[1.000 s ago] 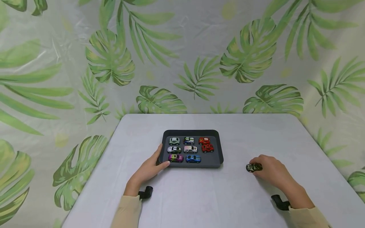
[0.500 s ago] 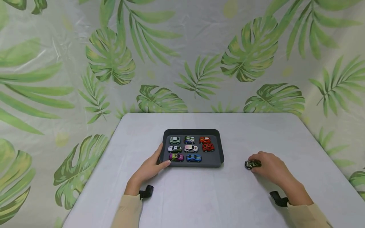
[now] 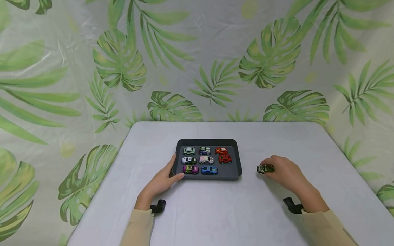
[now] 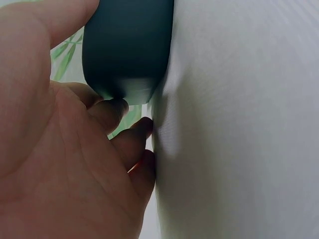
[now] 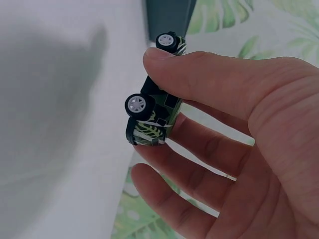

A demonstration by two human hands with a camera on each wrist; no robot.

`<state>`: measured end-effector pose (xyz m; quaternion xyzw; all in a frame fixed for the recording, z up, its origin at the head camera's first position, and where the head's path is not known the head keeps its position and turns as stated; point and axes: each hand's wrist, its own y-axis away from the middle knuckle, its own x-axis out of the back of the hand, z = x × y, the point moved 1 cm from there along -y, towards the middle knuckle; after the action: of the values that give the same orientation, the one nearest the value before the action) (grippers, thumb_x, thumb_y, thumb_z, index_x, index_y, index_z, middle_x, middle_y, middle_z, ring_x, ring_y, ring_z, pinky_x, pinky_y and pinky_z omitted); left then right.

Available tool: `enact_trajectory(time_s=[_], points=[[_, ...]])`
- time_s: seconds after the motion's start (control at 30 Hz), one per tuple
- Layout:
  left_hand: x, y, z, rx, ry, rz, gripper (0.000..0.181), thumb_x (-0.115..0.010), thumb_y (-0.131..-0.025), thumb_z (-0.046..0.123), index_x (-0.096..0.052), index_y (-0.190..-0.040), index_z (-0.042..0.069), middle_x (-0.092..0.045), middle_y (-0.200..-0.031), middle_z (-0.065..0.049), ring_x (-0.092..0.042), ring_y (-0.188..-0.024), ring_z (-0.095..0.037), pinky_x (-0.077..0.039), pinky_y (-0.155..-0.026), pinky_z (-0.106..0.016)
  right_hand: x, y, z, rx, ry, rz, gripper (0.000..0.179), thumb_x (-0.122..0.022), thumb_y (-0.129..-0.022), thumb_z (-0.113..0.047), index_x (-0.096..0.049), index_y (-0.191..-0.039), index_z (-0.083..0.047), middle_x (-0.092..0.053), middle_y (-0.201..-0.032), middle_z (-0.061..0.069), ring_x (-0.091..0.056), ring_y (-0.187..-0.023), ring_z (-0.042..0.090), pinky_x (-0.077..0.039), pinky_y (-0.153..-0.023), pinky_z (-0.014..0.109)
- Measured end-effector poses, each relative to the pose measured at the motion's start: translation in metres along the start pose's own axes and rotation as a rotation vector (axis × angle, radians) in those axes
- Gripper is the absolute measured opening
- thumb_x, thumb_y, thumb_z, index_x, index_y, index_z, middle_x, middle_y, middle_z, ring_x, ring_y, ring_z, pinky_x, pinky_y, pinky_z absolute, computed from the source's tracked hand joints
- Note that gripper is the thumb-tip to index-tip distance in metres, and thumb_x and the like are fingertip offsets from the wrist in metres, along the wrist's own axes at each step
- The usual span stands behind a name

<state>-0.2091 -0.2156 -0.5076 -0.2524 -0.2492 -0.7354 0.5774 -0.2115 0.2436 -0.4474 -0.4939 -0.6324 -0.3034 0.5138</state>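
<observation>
My right hand [image 3: 289, 173] pinches a small camouflage toy car [image 3: 265, 168] between thumb and fingers, to the right of the tray. In the right wrist view the thumb [image 5: 199, 72] presses on the side of the toy car [image 5: 158, 105], whose white-hubbed wheels face the camera. A shadow lies apart from the hand there. My left hand [image 3: 159, 182] holds the near left corner of a dark grey tray [image 3: 235, 172]. Its thumb lies at the front rim and its fingers along the left side. In the left wrist view, fingertips touch the tray wall [image 4: 127, 55].
Several toy cars stand in the tray in loose rows, among them a purple car [image 3: 190, 169], a blue car [image 3: 209, 170] and two red cars, one red car [image 3: 225, 159] nearer. A white cloth [image 3: 215, 212] covers the table. A leaf-print curtain [image 3: 212, 68] hangs behind.
My right hand has carried the camouflage toy car leftward and up in the head view, nearer to the tray. My left hand and the tray have stayed in place.
</observation>
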Motion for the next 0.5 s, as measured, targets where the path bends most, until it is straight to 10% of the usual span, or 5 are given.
enact_trajectory(time_s=[0.5], points=[[0.001,0.0,-0.001,-0.023,0.003,0.0,0.095,-0.064,-0.094,0.056,-0.007,-0.164,0.029,-0.018,-0.166,-0.006,-0.021,-0.15,-0.031,-0.022,-0.117,-0.055,0.005,-0.021,-0.024,0.049,0.003,0.013,0.034,-0.087,-0.077,-0.013,-0.077,-0.11,-0.012,-0.068,-0.094,0.0,-0.064,-0.083,0.023,-0.053,-0.07,0.047]])
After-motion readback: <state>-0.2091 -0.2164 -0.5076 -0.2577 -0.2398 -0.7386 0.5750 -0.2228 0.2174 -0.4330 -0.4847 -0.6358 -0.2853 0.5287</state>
